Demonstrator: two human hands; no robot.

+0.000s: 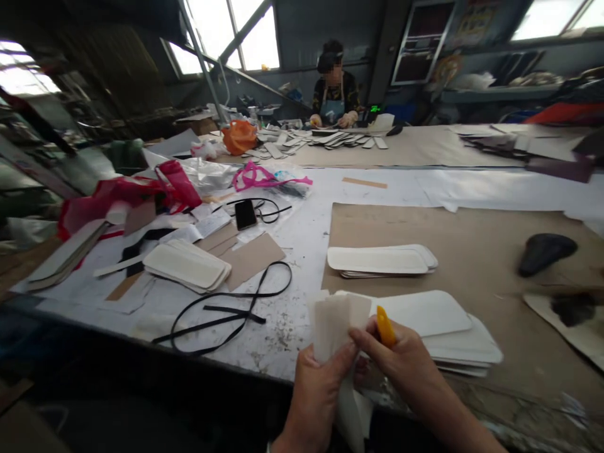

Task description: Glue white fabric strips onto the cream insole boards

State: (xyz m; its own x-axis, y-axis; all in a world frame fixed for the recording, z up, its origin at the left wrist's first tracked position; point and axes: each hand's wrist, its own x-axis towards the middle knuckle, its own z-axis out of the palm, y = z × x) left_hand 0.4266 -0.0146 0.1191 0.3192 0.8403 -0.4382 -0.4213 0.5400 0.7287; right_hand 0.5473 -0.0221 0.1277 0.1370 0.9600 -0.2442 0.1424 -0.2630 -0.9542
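My left hand is closed around a fanned bundle of thin white strips, held upright at the table's near edge. The lower ends hang below my fingers. My right hand pinches the same strips at their side. A slim yellow tool, like a cutter knife's handle, sticks up from its grip; the working end is hidden. Just behind my right hand lies a stack of white rounded panels. Farther back is a smaller pile of similar panels.
Left are another panel stack, a black cord, a phone and pink bags. A dark rounded object sits on the brown sheet. Across the tables a person works behind scattered white pieces.
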